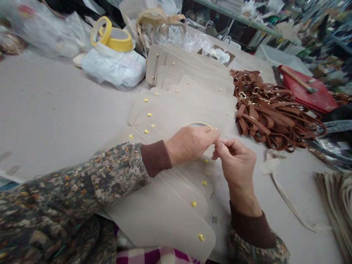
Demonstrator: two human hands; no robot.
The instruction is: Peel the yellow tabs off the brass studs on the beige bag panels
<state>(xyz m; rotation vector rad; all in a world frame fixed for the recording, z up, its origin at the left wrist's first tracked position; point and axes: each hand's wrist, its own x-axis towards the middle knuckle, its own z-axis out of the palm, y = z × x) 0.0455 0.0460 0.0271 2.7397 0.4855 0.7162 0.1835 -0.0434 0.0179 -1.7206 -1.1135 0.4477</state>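
My left hand (pixel 191 145) is closed around a roll of yellow tape (pixel 198 123), whose far rim shows above the knuckles while the rest is hidden. Its thumb and forefinger meet the fingertips of my right hand (pixel 238 159), which is pinched on something too small to make out. Below both hands lie overlapping beige panels (pixel 159 205) with rounded corners. Small bits of yellow tape (pixel 201 237) sit on the nearer ones, near their ends. Farther off, beige panels (pixel 198 64) show bare metal studs.
Brown straps (pixel 264 110) with metal clasps are heaped at right, beside a red board (pixel 308 88) bearing a wooden-handled tool. Two yellow tape rolls (pixel 119 39) top a plastic-wrapped packet (pixel 114 68). A beige strip (pixel 288 205) and a fabric-like stack (pixel 337 209) lie at near right.
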